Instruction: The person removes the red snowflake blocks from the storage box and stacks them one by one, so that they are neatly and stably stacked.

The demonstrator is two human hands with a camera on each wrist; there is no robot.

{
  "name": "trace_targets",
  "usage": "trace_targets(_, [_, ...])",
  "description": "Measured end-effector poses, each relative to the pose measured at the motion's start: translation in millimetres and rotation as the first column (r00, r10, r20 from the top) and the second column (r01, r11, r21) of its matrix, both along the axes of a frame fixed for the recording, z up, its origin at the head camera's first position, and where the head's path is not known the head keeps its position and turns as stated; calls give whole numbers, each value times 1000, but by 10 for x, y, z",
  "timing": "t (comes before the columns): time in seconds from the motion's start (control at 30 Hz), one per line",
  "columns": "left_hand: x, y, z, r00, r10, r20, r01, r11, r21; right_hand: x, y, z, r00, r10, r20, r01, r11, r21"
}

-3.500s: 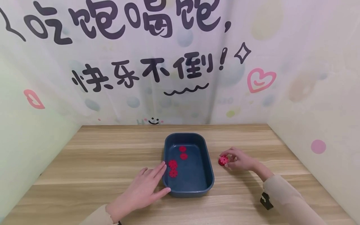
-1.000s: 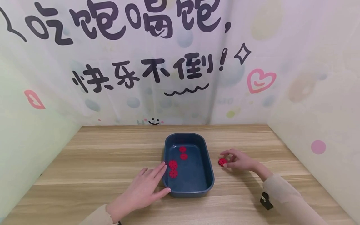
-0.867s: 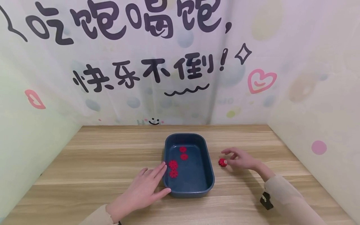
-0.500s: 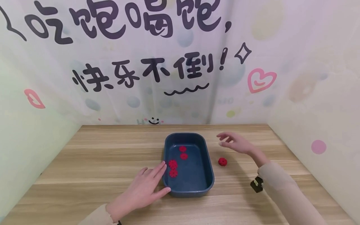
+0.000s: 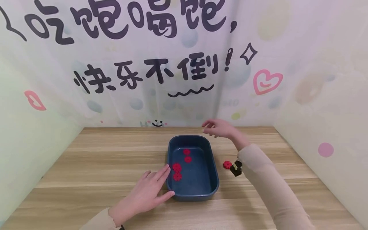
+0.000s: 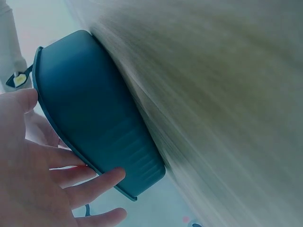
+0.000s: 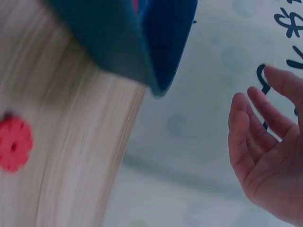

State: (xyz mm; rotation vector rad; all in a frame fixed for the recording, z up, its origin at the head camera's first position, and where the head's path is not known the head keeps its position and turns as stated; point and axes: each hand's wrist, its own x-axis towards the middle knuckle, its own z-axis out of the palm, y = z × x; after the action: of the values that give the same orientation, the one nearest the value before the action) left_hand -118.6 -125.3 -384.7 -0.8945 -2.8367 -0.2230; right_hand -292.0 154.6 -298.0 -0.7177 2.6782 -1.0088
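My left hand (image 5: 145,193) rests its extended fingers and thumb on the left rim of a dark blue tray (image 5: 199,182); the left wrist view shows those fingers along the tray's outer wall (image 6: 90,104). Inside lie several red notched plastic discs (image 5: 177,167), two near the back and two by the left wall. Raised past the tray's back right corner, my right hand (image 5: 219,128) holds nothing, its fingers loosely bent in the right wrist view. Right of the tray, another red notched disc (image 5: 227,164) with a centre hole lies on the table, close to the right wristband in the head view.
The wood-grain table (image 5: 115,153) ends at the back against a white printed curtain (image 5: 120,105). Pale walls (image 5: 330,111) stand on both sides. A black band piece (image 5: 236,168) hangs under the right sleeve (image 5: 267,179).
My right hand let go of the red disc beside the tray. It then rose and travelled left and away, toward the tray's far corner. The left hand and the tray stayed put.
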Motion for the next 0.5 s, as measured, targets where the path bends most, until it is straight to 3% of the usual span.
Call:
trace_targets(0.23, [-13,-4,-7,1000,4,6,-4,1000,-2,-31,-430,-29,992,-118,51,118,993,-10])
trace_targets(0.5, [-23,-12,-10,1000,-2,14,2,1000,2,35,-741,-235,977,-187,102,195,978,-78])
